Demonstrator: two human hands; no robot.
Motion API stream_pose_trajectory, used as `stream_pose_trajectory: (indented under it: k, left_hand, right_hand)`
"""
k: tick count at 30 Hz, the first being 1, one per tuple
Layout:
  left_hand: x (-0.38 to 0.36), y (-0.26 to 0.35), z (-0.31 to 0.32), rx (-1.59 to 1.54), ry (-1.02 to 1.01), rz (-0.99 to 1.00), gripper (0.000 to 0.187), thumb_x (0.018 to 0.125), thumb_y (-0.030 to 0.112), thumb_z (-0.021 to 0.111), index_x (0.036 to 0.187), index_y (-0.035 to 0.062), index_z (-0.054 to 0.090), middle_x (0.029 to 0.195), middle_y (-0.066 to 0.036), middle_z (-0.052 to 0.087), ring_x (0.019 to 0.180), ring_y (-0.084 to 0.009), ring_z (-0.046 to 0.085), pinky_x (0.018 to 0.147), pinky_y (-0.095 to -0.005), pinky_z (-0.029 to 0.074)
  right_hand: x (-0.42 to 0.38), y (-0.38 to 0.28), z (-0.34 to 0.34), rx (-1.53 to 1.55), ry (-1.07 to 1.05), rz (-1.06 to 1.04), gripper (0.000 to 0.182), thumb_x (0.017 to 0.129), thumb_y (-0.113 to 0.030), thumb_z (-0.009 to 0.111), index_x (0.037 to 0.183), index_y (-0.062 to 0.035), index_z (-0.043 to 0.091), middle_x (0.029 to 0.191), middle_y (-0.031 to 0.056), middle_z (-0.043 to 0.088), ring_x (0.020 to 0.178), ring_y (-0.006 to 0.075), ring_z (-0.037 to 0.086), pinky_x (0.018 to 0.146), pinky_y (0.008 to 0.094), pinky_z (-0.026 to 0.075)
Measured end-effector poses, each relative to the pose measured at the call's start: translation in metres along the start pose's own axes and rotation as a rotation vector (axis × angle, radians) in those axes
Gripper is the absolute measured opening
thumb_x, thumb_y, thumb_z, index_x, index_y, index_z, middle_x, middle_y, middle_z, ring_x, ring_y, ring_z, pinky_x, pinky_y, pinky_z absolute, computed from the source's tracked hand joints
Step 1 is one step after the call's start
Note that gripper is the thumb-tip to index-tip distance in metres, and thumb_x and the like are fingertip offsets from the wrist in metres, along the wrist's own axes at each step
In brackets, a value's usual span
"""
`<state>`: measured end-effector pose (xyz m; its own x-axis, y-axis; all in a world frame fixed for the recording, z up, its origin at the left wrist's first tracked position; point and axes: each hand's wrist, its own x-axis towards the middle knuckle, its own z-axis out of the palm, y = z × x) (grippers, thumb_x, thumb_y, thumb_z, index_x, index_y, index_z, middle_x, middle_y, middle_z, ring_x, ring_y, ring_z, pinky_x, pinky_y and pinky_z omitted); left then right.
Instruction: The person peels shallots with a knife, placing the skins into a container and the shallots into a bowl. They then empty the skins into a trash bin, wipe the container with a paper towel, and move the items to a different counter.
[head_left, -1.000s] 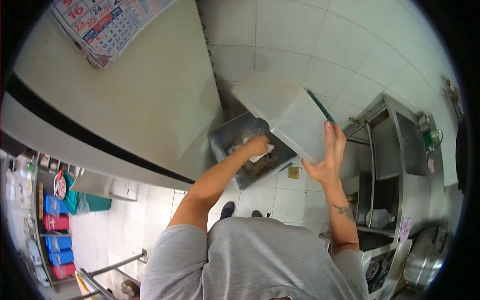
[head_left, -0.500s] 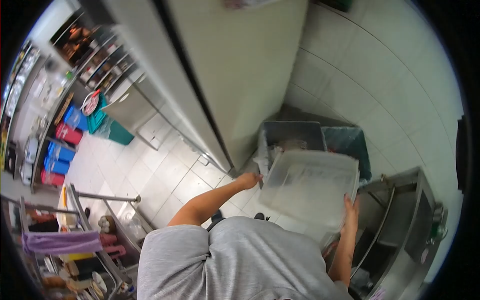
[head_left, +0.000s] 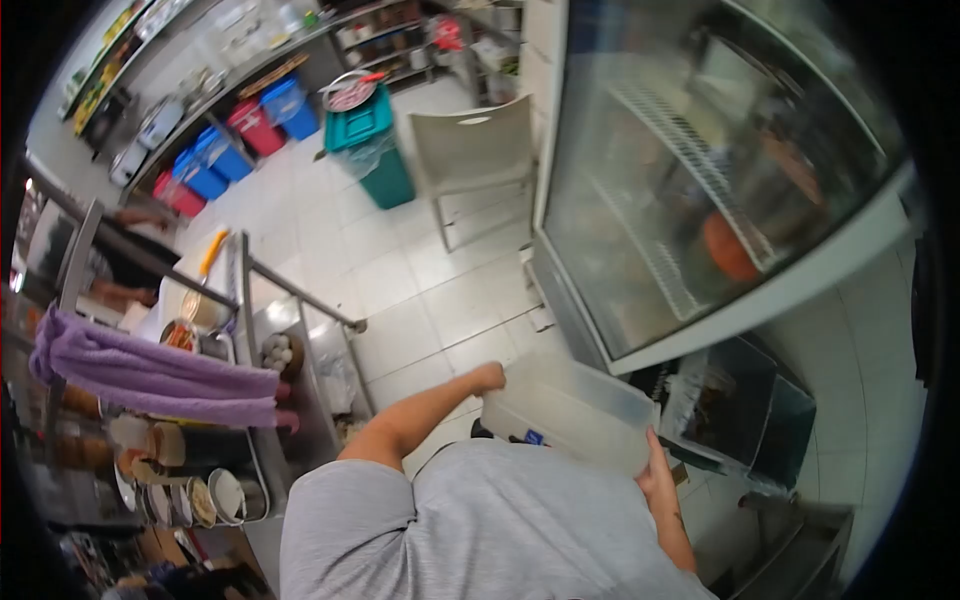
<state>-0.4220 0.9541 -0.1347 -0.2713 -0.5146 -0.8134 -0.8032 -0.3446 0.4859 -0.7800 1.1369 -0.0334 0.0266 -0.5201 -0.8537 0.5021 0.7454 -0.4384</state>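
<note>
A translucent plastic container (head_left: 575, 405), with a small blue label on its near side, is in front of my body at waist height. My left hand (head_left: 488, 378) is closed at the container's upper left corner. On the right side my right hand (head_left: 655, 465) grips the container's edge. Just beyond it stands a glass-door refrigerator (head_left: 700, 180). Dark bins (head_left: 740, 400) with a plastic liner are to the right of the container.
At left stands a metal rack (head_left: 300, 340) with a purple towel (head_left: 160, 375) and several food containers. Farther off are a beige chair (head_left: 475, 150), a green bin (head_left: 385, 180) and blue and red bins (head_left: 225, 155). A metal stand (head_left: 800, 550) is at lower right.
The view has swung left, bringing the refrigerator's glass front into sight. The container has moved away from over the bins and is now tilted differently, still between both hands.
</note>
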Motion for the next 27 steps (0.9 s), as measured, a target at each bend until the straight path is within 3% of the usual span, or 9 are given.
stream_pose_trajectory:
  k: [2, 7, 11, 15, 17, 20, 23, 25, 27]
  left_hand:
    - [-0.032, -0.031, -0.059, -0.056, 0.184, -0.003, 0.036, 0.071, 0.014, 0.058, 0.100, -0.0079, 0.058, 0.087, -0.025, 0.064, 0.072, -0.0373, 0.066, 0.051, -0.0468, 0.054]
    - [-0.092, -0.093, -0.169, -0.322, 0.622, 0.086, 0.034, 0.074, 0.020, 0.065, 0.098, -0.0037, 0.058, 0.084, -0.021, 0.064, 0.077, -0.0342, 0.064, 0.067, -0.0423, 0.050]
    - [-0.087, -0.144, -0.234, -0.433, 0.884, 0.246, 0.033, 0.077, 0.021, 0.066, 0.097, -0.0036, 0.057, 0.083, -0.021, 0.063, 0.077, -0.0328, 0.061, 0.074, -0.0396, 0.047]
    - [-0.114, -0.156, -0.300, -0.456, 1.043, 0.201, 0.032, 0.078, 0.021, 0.066, 0.096, -0.0041, 0.056, 0.083, -0.021, 0.061, 0.079, -0.0313, 0.060, 0.072, -0.0387, 0.045]
    - [-0.115, -0.174, -0.341, -0.503, 1.118, 0.194, 0.027, 0.079, 0.017, 0.065, 0.094, -0.0041, 0.056, 0.084, -0.016, 0.061, 0.079, -0.0246, 0.057, 0.072, -0.0352, 0.044]
    - [-0.130, -0.203, -0.406, -0.546, 1.222, 0.155, 0.018, 0.081, 0.010, 0.063, 0.091, -0.0035, 0.056, 0.080, -0.006, 0.057, 0.076, -0.0136, 0.050, 0.070, -0.0289, 0.041]
    - [-0.159, -0.210, -0.478, -0.554, 1.283, 0.125, 0.015, 0.080, 0.009, 0.064, 0.087, -0.0019, 0.056, 0.076, -0.001, 0.052, 0.072, -0.0099, 0.045, 0.065, -0.0266, 0.038]
    - [-0.176, -0.213, -0.517, -0.514, 1.313, 0.032, 0.026, 0.080, 0.012, 0.065, 0.095, -0.0069, 0.055, 0.082, -0.014, 0.060, 0.076, -0.0191, 0.053, 0.071, -0.0321, 0.043]
    - [-0.167, -0.249, -0.547, -0.559, 1.342, 0.047, 0.025, 0.079, 0.012, 0.064, 0.092, -0.0068, 0.054, 0.079, -0.012, 0.058, 0.073, -0.0175, 0.052, 0.068, -0.0318, 0.043]
  right_hand:
    - [0.050, -0.001, 0.049, 0.084, -0.126, -0.017, 0.078, 0.085, -0.063, 0.052, 0.144, -0.0157, 0.033, 0.143, 0.0106, 0.039, 0.130, 0.0311, 0.036, 0.099, 0.0546, 0.032]
    - [0.082, -0.034, 0.205, -0.079, -0.187, -0.203, 0.078, 0.086, -0.060, 0.053, 0.143, -0.0104, 0.033, 0.139, 0.0113, 0.042, 0.124, 0.0284, 0.042, 0.098, 0.0442, 0.037]
    - [0.146, -0.066, 0.279, -0.115, -0.281, -0.193, 0.079, 0.086, -0.059, 0.054, 0.143, -0.0081, 0.033, 0.138, 0.0132, 0.043, 0.123, 0.0286, 0.043, 0.099, 0.0412, 0.037]
    - [0.180, -0.110, 0.387, -0.229, -0.207, -0.175, 0.079, 0.086, -0.058, 0.055, 0.143, -0.0067, 0.032, 0.136, 0.0140, 0.044, 0.120, 0.0277, 0.045, 0.096, 0.0404, 0.039]
    - [0.204, -0.128, 0.447, -0.315, -0.123, -0.122, 0.079, 0.087, -0.056, 0.055, 0.142, -0.0052, 0.032, 0.135, 0.0148, 0.045, 0.118, 0.0271, 0.047, 0.095, 0.0394, 0.040]
    - [0.260, -0.139, 0.527, -0.439, -0.245, -0.174, 0.084, 0.082, -0.064, 0.054, 0.145, -0.0135, 0.031, 0.135, 0.0192, 0.044, 0.120, 0.0328, 0.044, 0.093, 0.0524, 0.037]
    - [0.274, -0.160, 0.615, -0.479, -0.383, -0.194, 0.082, 0.086, -0.059, 0.054, 0.144, -0.0059, 0.030, 0.134, 0.0219, 0.044, 0.119, 0.0315, 0.045, 0.096, 0.0490, 0.036]
    - [0.294, -0.164, 0.662, -0.657, -0.330, -0.389, 0.079, 0.088, -0.055, 0.053, 0.141, 0.0005, 0.031, 0.133, 0.0221, 0.045, 0.118, 0.0305, 0.046, 0.097, 0.0448, 0.036]
    - [0.324, -0.162, 0.697, -0.800, -0.306, -0.522, 0.075, 0.091, -0.052, 0.050, 0.136, 0.0062, 0.036, 0.131, 0.0243, 0.047, 0.119, 0.0320, 0.047, 0.100, 0.0413, 0.036]
